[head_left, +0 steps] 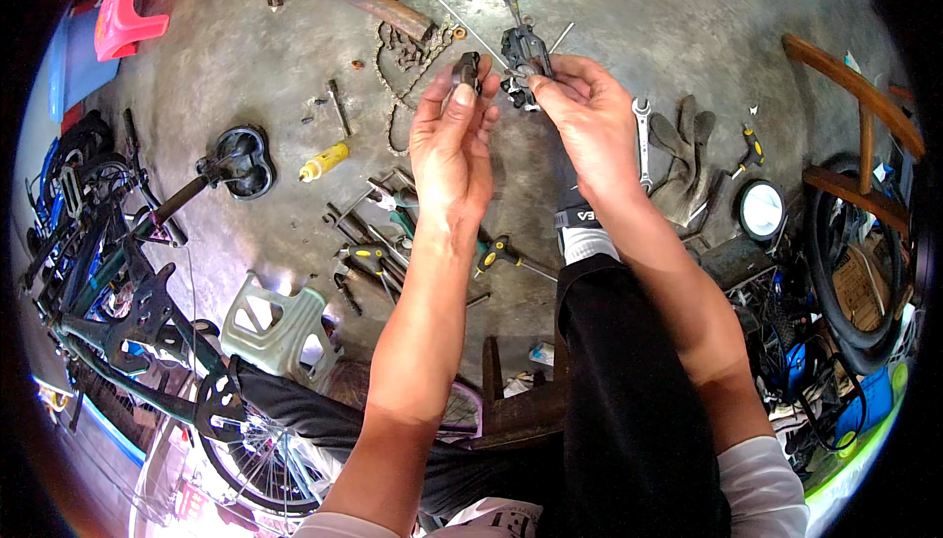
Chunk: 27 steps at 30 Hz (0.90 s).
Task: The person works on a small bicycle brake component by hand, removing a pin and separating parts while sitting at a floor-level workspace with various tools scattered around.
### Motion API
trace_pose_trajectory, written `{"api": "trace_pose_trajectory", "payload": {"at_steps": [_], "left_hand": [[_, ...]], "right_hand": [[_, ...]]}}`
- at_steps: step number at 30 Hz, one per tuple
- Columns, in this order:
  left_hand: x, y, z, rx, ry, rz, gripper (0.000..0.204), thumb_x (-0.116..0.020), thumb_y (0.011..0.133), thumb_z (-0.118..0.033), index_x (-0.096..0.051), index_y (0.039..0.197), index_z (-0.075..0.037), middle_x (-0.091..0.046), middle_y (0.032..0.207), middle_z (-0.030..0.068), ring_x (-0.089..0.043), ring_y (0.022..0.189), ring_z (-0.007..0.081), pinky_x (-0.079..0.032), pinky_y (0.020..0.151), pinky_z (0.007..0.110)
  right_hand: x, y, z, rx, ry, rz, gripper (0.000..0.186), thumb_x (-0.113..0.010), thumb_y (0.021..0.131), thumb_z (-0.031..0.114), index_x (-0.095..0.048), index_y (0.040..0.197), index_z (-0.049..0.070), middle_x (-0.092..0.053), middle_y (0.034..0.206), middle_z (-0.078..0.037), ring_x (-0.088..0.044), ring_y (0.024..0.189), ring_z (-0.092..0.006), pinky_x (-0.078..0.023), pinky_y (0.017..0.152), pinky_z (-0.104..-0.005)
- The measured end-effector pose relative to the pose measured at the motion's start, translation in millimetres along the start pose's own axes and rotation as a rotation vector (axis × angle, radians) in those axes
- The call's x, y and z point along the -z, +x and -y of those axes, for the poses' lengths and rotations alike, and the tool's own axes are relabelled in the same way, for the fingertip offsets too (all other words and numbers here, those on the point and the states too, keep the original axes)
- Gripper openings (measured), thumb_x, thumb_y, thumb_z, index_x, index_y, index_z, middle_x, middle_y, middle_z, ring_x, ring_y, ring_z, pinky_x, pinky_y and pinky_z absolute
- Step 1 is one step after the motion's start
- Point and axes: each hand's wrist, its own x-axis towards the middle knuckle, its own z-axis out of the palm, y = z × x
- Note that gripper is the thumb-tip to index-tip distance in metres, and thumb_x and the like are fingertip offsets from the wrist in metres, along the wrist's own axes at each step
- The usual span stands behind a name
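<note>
Head view: hands (453, 150) (597, 123) hold 2 dark parts (468, 67) (528, 46); both are partly hidden.

From my remote post I see a small part (466, 70) in the left hand (452, 150), just left of the mechanism (528, 50) in the right hand (597, 117). On the floor (246, 66), a chain (391, 94) lies left of the left hand; farther left come a bottle (326, 160), then a saddle (243, 160). Nearer, I have hand tools (368, 257) left of the left forearm (420, 332). Right of the right hand lie a wrench (642, 140), then a glove (685, 167). A stool (270, 337) stands near left, a bicycle frame (138, 317) beyond it leftward, a tyre (818, 263) far over right.
</note>
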Motion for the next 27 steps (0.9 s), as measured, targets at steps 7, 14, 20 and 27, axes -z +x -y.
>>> {"api": "trace_pose_trajectory", "payload": {"at_steps": [7,14,20,27], "left_hand": [[-17,-3,8,-0.327,0.529,-0.039,0.034,-0.071,0.088,0.003,-0.063,0.122,0.000,-0.069,0.120,0.0134,-0.066,0.108,0.0188,-0.050,0.097,0.031],[-20,-9,11,-0.527,0.958,-0.064,0.036,-0.077,0.084,-0.003,-0.066,0.118,-0.002,-0.070,0.116,0.0070,-0.064,0.105,0.0154,-0.050,0.094,0.030],[-19,-7,14,-0.653,1.106,-0.050,0.036,-0.076,0.081,-0.003,-0.068,0.116,-0.007,-0.072,0.112,0.0100,-0.067,0.106,0.0254,-0.051,0.095,0.037],[-14,-6,17,-0.655,1.115,-0.046,0.034,-0.076,0.082,-0.005,-0.068,0.115,-0.008,-0.072,0.112,0.0089,-0.067,0.105,0.0261,-0.051,0.095,0.037]], "right_hand": [[0,3,-10,0.047,0.019,-0.019,0.033,-0.073,0.085,0.006,-0.064,0.112,-0.009,-0.071,0.101,-0.015,-0.067,0.093,-0.0163,-0.055,0.081,-0.0288],[-1,1,-7,0.033,0.047,-0.008,0.030,-0.072,0.086,0.004,-0.064,0.112,-0.009,-0.071,0.101,-0.014,-0.067,0.091,-0.0153,-0.054,0.081,-0.0282],[-1,1,-7,0.018,0.044,0.009,0.030,-0.071,0.086,0.004,-0.063,0.112,-0.009,-0.071,0.101,-0.014,-0.067,0.092,-0.0152,-0.054,0.081,-0.0275],[-1,1,-7,0.006,0.061,0.008,0.031,-0.071,0.086,0.005,-0.063,0.113,-0.009,-0.070,0.102,-0.014,-0.067,0.091,-0.0148,-0.053,0.080,-0.0267]]}}
